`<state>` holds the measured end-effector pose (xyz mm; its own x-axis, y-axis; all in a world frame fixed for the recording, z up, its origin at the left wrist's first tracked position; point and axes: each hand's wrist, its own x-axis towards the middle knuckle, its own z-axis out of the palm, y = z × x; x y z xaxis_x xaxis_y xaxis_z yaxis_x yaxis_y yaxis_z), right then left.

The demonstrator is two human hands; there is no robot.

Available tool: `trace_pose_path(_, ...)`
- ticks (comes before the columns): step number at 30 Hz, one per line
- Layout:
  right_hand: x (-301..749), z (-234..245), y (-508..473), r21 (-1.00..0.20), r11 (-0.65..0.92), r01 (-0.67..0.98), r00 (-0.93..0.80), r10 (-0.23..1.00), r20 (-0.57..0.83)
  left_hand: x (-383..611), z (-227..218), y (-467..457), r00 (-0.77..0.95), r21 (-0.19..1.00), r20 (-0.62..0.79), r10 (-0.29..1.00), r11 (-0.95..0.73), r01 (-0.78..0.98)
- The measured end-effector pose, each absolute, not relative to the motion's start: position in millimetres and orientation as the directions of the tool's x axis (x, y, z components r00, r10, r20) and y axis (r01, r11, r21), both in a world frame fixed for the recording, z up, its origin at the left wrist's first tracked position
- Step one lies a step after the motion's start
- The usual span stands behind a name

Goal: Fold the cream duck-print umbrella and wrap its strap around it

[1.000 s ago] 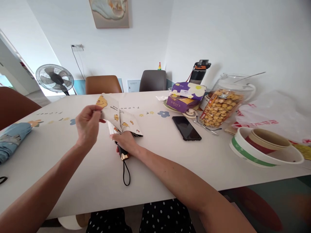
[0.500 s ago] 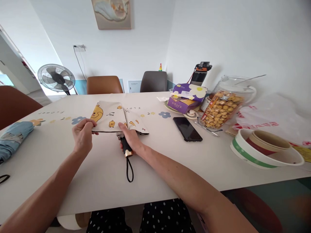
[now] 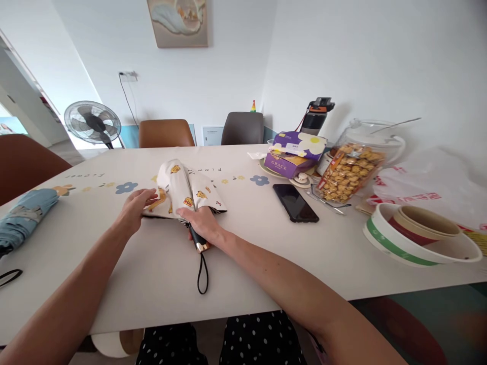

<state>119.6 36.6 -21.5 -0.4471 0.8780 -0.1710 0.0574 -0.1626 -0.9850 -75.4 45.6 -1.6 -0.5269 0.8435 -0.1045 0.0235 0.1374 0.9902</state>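
- Right hand (image 3: 201, 222) closes around the folded umbrella (image 3: 178, 185) where cloth meets black handle (image 3: 197, 237), thumb on top.
- Left hand (image 3: 134, 207) has its fingers at the cloth's left edge; whether they pinch it, I cannot tell.
- Umbrella lies between and beyond both hands, wrist loop (image 3: 203, 275) toward the person.
- "GRACE" reads on the purple box (image 3: 286, 164), well right of the hands.
- Tablecloth (image 3: 251, 263) lettering spells "FLOWER", one print just beyond the umbrella.
- Red characters on the plastic bag (image 3: 429, 177) are too crumpled to read.
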Motion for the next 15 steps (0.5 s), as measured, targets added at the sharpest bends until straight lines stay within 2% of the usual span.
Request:
trace_pose_path(3, 120.4, -22.5, 36.0, -0.988, -0.147, 0.057, -0.491, 0.857, -0.156, -80.8, -3.7, 48.9, -0.521, 0.990, -0.117, 0.845, 0.143, 0.009)
trace_pose_path(10, 120.1, -25.1, 39.6, -0.986, -0.157, 0.055, -0.553, 0.818, -0.161, -82.8, -6.5, 54.4, -0.514, 0.950, -0.232, 0.826, 0.077, -0.304)
trace_pose_path(13, 120.0, -25.9, 39.5, -0.984, -0.159, 0.087, -0.561, 0.808, -0.180, -76.9, -6.7, 53.6, -0.584, 0.948, -0.185, 0.791, -0.013, -0.318)
trace_pose_path(15, 119.9, -26.7, 39.5, -0.984, -0.160, 0.078, -0.556, 0.812, -0.176, -74.6, -4.1, 51.8, -0.656, 0.955, -0.070, 0.751, -0.139, -0.261)
